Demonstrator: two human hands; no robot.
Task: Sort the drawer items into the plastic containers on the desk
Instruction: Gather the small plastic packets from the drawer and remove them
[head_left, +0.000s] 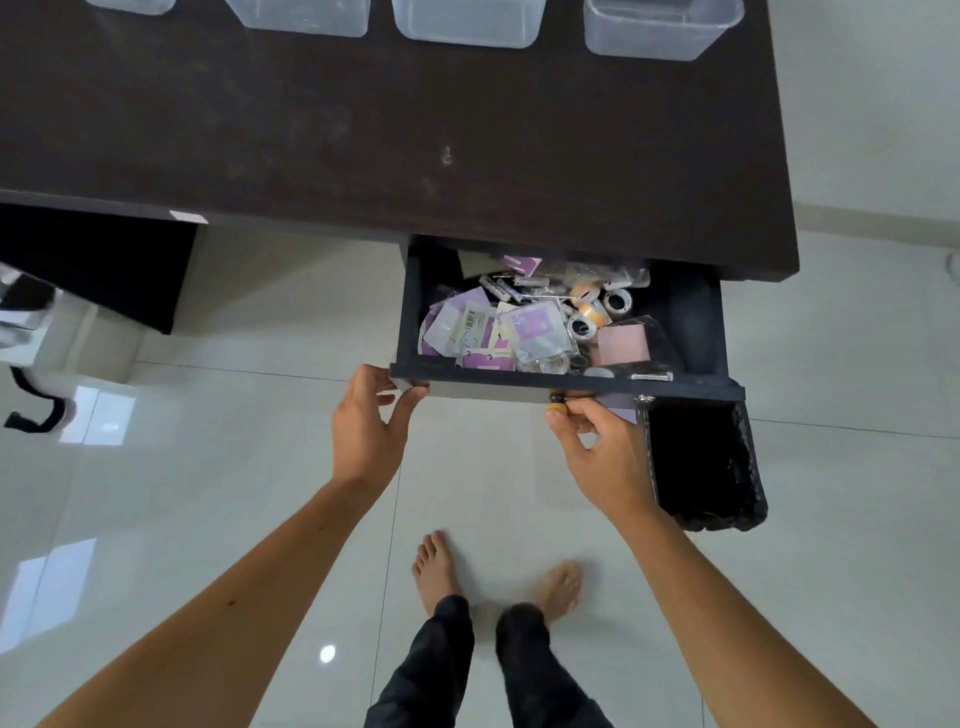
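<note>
Left hand (370, 415): arm extended forward, thumb and fingers curled round the left front corner of the drawer (566, 387), gripping its front edge. Right hand (597, 441): arm extended likewise, fingertips pinching the small round knob (557, 404) at the middle of the drawer front. Both hands are closed on the drawer, one on the corner, one on the knob.

The drawer stands pulled out from under the dark desk (363, 130), at its right end. Its contents lie in a loose heap: purple-and-white packets (535, 327) towards the left and middle, too overlapped to count; batteries (501, 288) near the back, number not clear; about five tape rolls (617, 300) right of centre, white and orange; one pink pad (622, 344) in clear wrap at the right front. The right end of the drawer is dark and cannot be read.

Containers (467, 23): four clear plastic ones in a row along the far edge of the desk, all cut off by the top of the frame. They stand well apart from the drawer, with bare desktop between. Nothing can be seen inside them.

Surroundings: one black woven basket (706, 467) on the floor just below the drawer's right front corner, beside the right hand. White glossy tiled floor (208, 493). The person's two bare feet (436, 566) and dark trouser legs show below, between the arms. Pale objects at the left edge under the desk are blurred and cannot be identified.
</note>
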